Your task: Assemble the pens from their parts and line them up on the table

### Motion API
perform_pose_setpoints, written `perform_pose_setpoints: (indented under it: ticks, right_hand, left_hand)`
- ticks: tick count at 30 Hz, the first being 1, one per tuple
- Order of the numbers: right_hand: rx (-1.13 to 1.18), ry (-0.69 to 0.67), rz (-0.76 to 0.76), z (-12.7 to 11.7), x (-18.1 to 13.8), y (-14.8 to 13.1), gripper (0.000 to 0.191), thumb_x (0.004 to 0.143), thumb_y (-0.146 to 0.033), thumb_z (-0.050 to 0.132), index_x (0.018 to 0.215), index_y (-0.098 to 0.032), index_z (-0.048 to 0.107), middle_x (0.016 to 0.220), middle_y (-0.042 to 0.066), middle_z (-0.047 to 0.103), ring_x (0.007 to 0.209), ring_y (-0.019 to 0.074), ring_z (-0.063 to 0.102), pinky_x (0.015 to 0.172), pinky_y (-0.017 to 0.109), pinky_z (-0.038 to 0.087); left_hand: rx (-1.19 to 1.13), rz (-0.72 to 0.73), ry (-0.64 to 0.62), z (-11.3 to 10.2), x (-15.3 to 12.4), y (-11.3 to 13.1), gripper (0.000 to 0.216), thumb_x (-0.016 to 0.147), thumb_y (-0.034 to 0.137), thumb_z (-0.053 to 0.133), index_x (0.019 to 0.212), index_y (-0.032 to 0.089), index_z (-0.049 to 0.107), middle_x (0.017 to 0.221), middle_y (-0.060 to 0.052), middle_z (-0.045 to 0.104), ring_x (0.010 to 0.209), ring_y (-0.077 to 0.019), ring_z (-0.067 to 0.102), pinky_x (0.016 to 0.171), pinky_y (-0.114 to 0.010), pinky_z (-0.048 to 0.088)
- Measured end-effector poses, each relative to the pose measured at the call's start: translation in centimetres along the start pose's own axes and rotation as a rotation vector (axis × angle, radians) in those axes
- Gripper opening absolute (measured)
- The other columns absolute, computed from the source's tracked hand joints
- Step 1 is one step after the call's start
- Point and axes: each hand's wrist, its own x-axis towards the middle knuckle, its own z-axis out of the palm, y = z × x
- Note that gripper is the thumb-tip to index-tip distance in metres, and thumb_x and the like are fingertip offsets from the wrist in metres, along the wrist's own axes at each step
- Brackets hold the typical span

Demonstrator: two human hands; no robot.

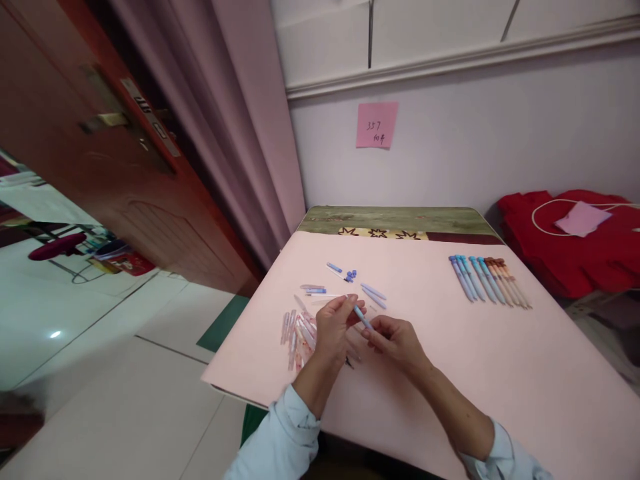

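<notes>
Pale blue sleeves (280, 437) come in at the bottom, 2 arms reaching over a pink table (430, 420). Left hand (334, 325) and right hand (397, 341) meet above it, the fingertips of each pinching 1 end of a blue pen (363, 318). If either pinch slipped, or the 2 hands pressed unevenly, the pen could spring loose and drop among the parts below. Just beside the left forearm lies a pile (303, 335) of clear and pinkish pieces; a sideways brush of that arm could scatter them toward the near edge. Small blue bits (351, 275) (rounded-looking, so perhaps apt to roll) sit beyond the hands, near 2 lavender barrels (374, 296). For moving, pink surface stretches widely from the right hand to a row (487, 281) of blue and brown pens near the right edge. Past the left edge is floor (150, 407); a wall (440, 153) bounds the far side.
</notes>
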Motion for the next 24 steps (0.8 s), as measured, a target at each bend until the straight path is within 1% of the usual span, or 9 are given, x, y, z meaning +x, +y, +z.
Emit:
perform_pose_setpoints:
  ticks: [4, 7, 9, 11, 13, 16, 19, 21, 24]
  right_hand:
    - [-0.006, 0.008, -0.009, -0.1, 0.1, 0.2, 0.032, 0.08, -0.052, 0.068, 0.074, -0.02, 0.065, 0.06, 0.001, 0.066, 0.051, 0.015, 0.059, 0.051, 0.025, 0.045]
    - [0.004, 0.024, -0.008, -0.2, 0.3, 0.4, 0.03, 0.08, -0.05, 0.069, 0.086, -0.021, 0.066, 0.059, -0.001, 0.065, 0.051, 0.0143, 0.058, 0.052, 0.025, 0.045]
    - [0.042, 0.039, 0.007, -0.3, 0.5, 0.5, 0.031, 0.079, -0.048, 0.071, 0.092, -0.02, 0.064, 0.059, -0.002, 0.064, 0.05, 0.013, 0.055, 0.051, 0.024, 0.044]
    - [0.099, 0.051, 0.027, -0.6, 0.7, 0.6, 0.032, 0.076, -0.047, 0.074, 0.087, -0.02, 0.062, 0.059, -0.002, 0.063, 0.051, 0.0118, 0.054, 0.051, 0.023, 0.043]
    - [0.14, 0.067, 0.035, -1.0, 0.8, 0.5, 0.034, 0.074, -0.047, 0.076, 0.083, -0.019, 0.061, 0.059, -0.003, 0.061, 0.052, 0.0112, 0.052, 0.051, 0.023, 0.042]
    - [0.175, 0.103, 0.03, -1.5, 0.9, 0.1, 0.035, 0.072, -0.046, 0.078, 0.087, -0.018, 0.065, 0.06, -0.003, 0.059, 0.052, 0.0103, 0.05, 0.05, 0.023, 0.04]
    - [0.269, 0.138, 0.027, -1.3, 0.8, -0.4, 0.038, 0.068, -0.042, 0.081, 0.095, -0.018, 0.067, 0.068, -0.002, 0.063, 0.056, 0.0106, 0.052, 0.054, 0.024, 0.043]
    - [0.356, 0.148, 0.028, -0.9, 0.7, -0.6, 0.042, 0.066, -0.039, 0.083, 0.1, -0.019, 0.068, 0.071, -0.001, 0.065, 0.059, 0.0113, 0.055, 0.059, 0.026, 0.047]
    - [0.506, 0.193, 0.05, -0.3, 0.8, -0.6, 0.041, 0.068, -0.038, 0.083, 0.101, -0.019, 0.071, 0.074, 0.0, 0.067, 0.06, 0.0113, 0.057, 0.061, 0.026, 0.05]
  left_hand:
    - [0.001, 0.005, 0.026, 0.1, -0.1, -0.8, 0.038, 0.063, 0.038, 0.084, 0.085, 0.011, 0.07, 0.08, -0.01, 0.074, 0.07, -0.0173, 0.069, 0.073, -0.03, 0.053]
    - [-0.01, 0.014, 0.012, 0.0, -0.1, -1.1, 0.036, 0.063, 0.037, 0.084, 0.083, 0.011, 0.069, 0.079, -0.009, 0.073, 0.07, -0.0164, 0.068, 0.073, -0.029, 0.053]
    - [-0.028, 0.007, -0.005, -0.2, -0.1, -1.1, 0.035, 0.062, 0.033, 0.084, 0.085, 0.011, 0.069, 0.08, -0.009, 0.073, 0.072, -0.0164, 0.069, 0.075, -0.03, 0.053]
    - [-0.059, 0.002, -0.006, -0.5, -0.1, -1.0, 0.035, 0.063, 0.031, 0.084, 0.087, 0.011, 0.068, 0.081, -0.009, 0.073, 0.075, -0.017, 0.069, 0.076, -0.031, 0.054]
    - [-0.103, 0.004, 0.023, -0.9, 0.1, -0.8, 0.034, 0.065, 0.03, 0.084, 0.087, 0.012, 0.067, 0.083, -0.009, 0.073, 0.076, -0.017, 0.069, 0.075, -0.031, 0.055]
    - [-0.196, -0.006, 0.071, -1.4, 0.5, -0.5, 0.029, 0.067, 0.028, 0.083, 0.085, 0.013, 0.066, 0.085, -0.008, 0.072, 0.077, -0.0156, 0.069, 0.077, -0.03, 0.055]
    - [-0.298, -0.061, 0.095, -1.4, 0.6, -0.6, 0.024, 0.068, 0.024, 0.082, 0.083, 0.014, 0.066, 0.084, -0.007, 0.072, 0.08, -0.0151, 0.069, 0.082, -0.03, 0.055]
    - [-0.338, -0.096, 0.1, -1.0, 0.4, -1.0, 0.021, 0.069, 0.022, 0.081, 0.081, 0.014, 0.066, 0.082, -0.006, 0.072, 0.08, -0.0152, 0.069, 0.084, -0.03, 0.055]
    - [-0.326, -0.132, 0.053, 0.0, -0.5, -1.6, 0.02, 0.07, 0.023, 0.081, 0.08, 0.013, 0.067, 0.081, -0.006, 0.072, 0.079, -0.0159, 0.07, 0.083, -0.03, 0.056]
